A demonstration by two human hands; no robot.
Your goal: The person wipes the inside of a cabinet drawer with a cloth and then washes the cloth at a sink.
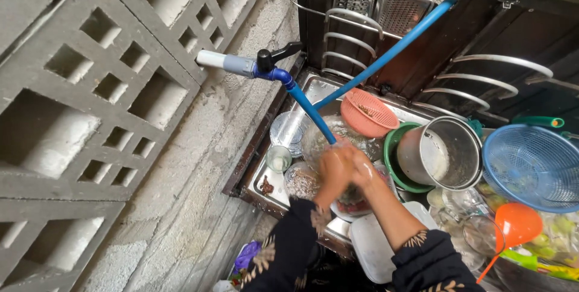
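My left hand (pixel 330 168) and my right hand (pixel 360 170) are pressed together under the end of a blue hose (pixel 313 111), over a steel sink (pixel 313 87) full of dishes. The fingers are blurred and wet; whether they hold anything I cannot tell. Below the hands sits a glass bowl (pixel 356 203) with something red in it. A small glass bowl (pixel 301 180) lies just left of my left wrist. Both sleeves are dark with gold embroidery.
A tap with a black lever (pixel 265 63) juts from the block wall (pixel 90 99). Around the hands: a drinking glass (pixel 278 158), a salmon strainer (pixel 368 113), a steel pot (pixel 441 152) in a green basin, a blue colander (pixel 534 165), an orange ladle (pixel 517 224), a white container (pixel 374 247).
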